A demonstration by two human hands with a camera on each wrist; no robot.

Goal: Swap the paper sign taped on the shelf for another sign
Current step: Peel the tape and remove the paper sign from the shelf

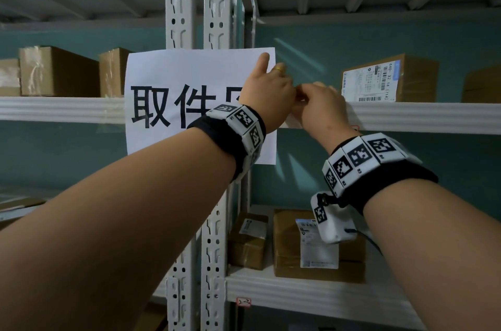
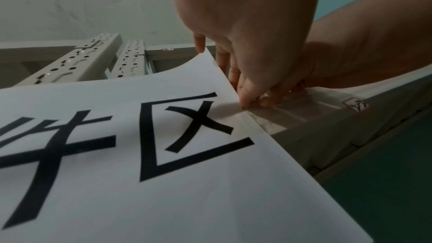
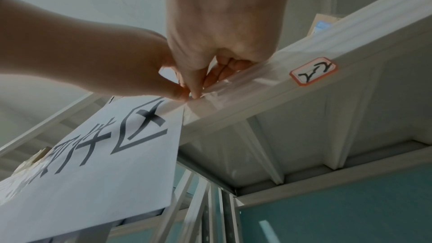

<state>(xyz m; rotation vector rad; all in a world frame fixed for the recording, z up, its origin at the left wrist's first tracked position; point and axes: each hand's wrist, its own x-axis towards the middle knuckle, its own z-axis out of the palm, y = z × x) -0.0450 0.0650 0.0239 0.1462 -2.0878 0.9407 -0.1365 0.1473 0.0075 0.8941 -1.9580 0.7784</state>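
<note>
A white paper sign (image 1: 173,73) with large black characters hangs across the shelf uprights (image 1: 179,5) and the white shelf beam (image 1: 420,116). My left hand (image 1: 271,78) holds the sign's right edge: the forefinger lies on the front near the top corner and the other fingers curl behind it. My right hand (image 1: 314,97) is beside it on the beam, its thumb and fingers pinching the clear tape (image 3: 217,97) that joins the sign (image 3: 105,173) to the beam. In the left wrist view the tape (image 2: 292,110) looks wrinkled and partly lifted off.
Cardboard parcels stand on the upper shelf at the left (image 1: 58,71) and right (image 1: 390,78), and more on the lower shelf (image 1: 311,246). A small red-edged sticker (image 3: 313,71) sits on the beam just right of the tape. A teal wall lies behind.
</note>
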